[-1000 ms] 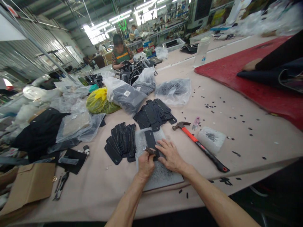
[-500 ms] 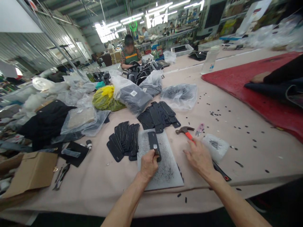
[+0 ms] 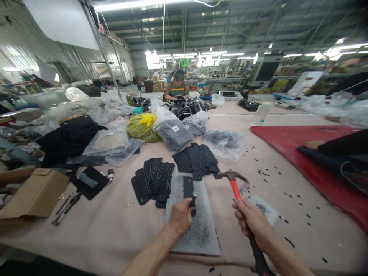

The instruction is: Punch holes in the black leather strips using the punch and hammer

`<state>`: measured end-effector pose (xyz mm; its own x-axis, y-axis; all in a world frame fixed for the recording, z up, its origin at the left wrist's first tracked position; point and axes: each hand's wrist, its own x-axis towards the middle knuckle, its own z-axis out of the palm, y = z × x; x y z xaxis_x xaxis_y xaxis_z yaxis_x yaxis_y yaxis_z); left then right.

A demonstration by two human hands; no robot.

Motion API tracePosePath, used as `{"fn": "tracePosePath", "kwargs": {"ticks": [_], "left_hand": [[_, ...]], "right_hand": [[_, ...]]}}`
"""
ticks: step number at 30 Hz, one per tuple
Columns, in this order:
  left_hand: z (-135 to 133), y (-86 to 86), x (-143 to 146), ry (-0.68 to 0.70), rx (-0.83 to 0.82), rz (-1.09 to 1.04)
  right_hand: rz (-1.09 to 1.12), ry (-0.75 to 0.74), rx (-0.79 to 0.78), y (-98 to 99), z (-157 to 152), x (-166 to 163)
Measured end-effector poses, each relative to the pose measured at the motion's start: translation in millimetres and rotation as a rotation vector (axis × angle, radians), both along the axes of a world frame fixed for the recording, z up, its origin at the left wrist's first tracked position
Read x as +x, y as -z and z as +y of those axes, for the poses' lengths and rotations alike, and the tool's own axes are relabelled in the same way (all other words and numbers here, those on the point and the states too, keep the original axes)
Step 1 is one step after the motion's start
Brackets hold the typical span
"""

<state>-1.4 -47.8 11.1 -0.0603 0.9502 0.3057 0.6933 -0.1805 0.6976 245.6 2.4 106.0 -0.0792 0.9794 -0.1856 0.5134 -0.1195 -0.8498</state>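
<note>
My left hand [image 3: 181, 216] is closed around a short metal punch [image 3: 194, 199], which stands on the near end of a dark strap-like piece [image 3: 188, 186]. That piece lies on a white board [image 3: 204, 234] speckled with black marks. In my right hand [image 3: 253, 220] is a claw hammer [image 3: 236, 188] with a red and black handle, its head raised to the right of the board. Fanned dark pieces [image 3: 152, 178] lie left of the board, and a second pile of dark pieces [image 3: 197, 159] lies beyond it. Where the punch tip meets the piece is hidden by my fingers.
Filled plastic bags [image 3: 172, 132] and a yellow bag [image 3: 143, 128] stand behind the piles. A cardboard box [image 3: 37, 195] is at the left. Small black scraps dot the table at right, near a red mat [image 3: 287, 147]. Another person [image 3: 176, 88] sits across the table.
My right hand has closed on the hammer and lifted it off the table. The punch in my left hand has tilted more upright. The camera view has levelled.
</note>
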Motion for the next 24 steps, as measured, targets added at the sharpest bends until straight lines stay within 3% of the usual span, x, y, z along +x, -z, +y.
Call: {"fn": "tracePosePath", "kwargs": {"ticks": [2,4,7,9,11,14,16,20,22,24], "left_hand": [[0,-0.2,0,0.003,-0.013,-0.003],[0,-0.7,0,0.010,-0.020,-0.001],[0,-1.5,0,0.013,-0.023,0.001],[0,-1.5,0,0.010,-0.026,0.002],[0,-0.9,0,0.005,-0.027,-0.001],[0,0.4,-1,0.003,-0.036,-0.004],[0,0.8,-2,0.011,-0.041,-0.002],[0,-0.9,-1,0.020,-0.040,-0.006],[0,-2.3,0,0.016,-0.035,-0.008],[1,-2.8,0,0.010,-0.032,-0.004]], "right_hand": [[0.059,0.066,0.101,-35.2,-13,-5],[-0.073,0.037,0.377,-62.8,-22,-7],[-0.357,-0.206,0.658,-81.4,-29,-10],[-0.512,-0.384,0.666,-85.5,-31,-12],[-0.553,-0.424,0.665,-89.9,-32,-16],[-0.390,-0.219,0.767,-95.7,-35,-20],[-0.335,-0.162,0.818,-95.2,-36,-21],[-0.487,-0.407,0.660,-94.6,-35,-13],[-0.437,-0.330,0.593,-99.5,-36,-8],[-0.341,-0.164,0.629,-102.5,-38,-7]]}}
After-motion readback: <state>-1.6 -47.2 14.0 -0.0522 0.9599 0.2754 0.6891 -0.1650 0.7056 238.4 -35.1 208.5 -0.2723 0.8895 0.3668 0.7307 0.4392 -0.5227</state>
